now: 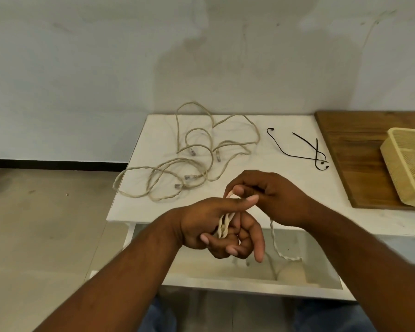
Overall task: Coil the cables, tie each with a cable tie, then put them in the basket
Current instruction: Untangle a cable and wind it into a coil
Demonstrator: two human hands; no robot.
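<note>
Head view: the left hand (209, 224) curls its grip round a cream cable (223, 225) (coils half hidden by fingers); the right hand (271, 195) pinches its strand. Loose cables (201, 149) and black ties (315, 152) lie on the tabletop (297, 188); the basket (407, 164) is cut off at the right.

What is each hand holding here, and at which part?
Both hold one cream twisted cable. The left hand grips its coiled loops; the right hand pinches the strand at the coil's top. Its tail hangs loose.
</note>
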